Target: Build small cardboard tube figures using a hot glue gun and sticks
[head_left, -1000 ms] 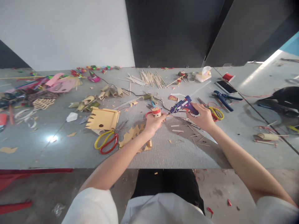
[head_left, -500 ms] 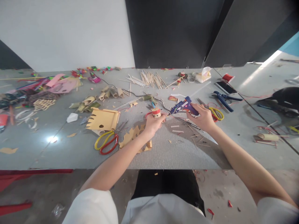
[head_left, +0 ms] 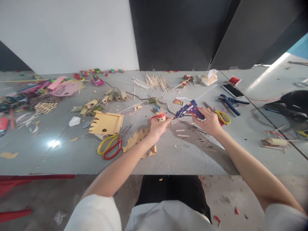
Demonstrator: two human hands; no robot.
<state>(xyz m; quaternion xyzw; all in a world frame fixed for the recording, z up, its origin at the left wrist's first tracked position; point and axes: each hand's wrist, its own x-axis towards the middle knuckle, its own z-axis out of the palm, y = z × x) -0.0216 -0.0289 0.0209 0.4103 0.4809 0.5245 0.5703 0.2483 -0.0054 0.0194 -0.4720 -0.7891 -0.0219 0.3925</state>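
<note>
My left hand [head_left: 158,129] is closed around a small wooden figure [head_left: 161,117] with a red band and dark dots like eyes. In my right hand [head_left: 209,122] is a dark blue glue gun [head_left: 190,110], gripped by its handle. Its nozzle points left and down, at or very near the fingertips of my left hand; whether it touches anything I cannot make out. A small light glows on the gun's side. Part of the figure is hidden by my left fingers.
Scissors [head_left: 111,146] and notched yellow card [head_left: 107,123] lie left of my hands. Cut bamboo tubes [head_left: 115,95] and thin sticks [head_left: 157,82] are further back. To the right are blue pliers [head_left: 229,103], a phone [head_left: 233,90] and a red thread spool [head_left: 235,80].
</note>
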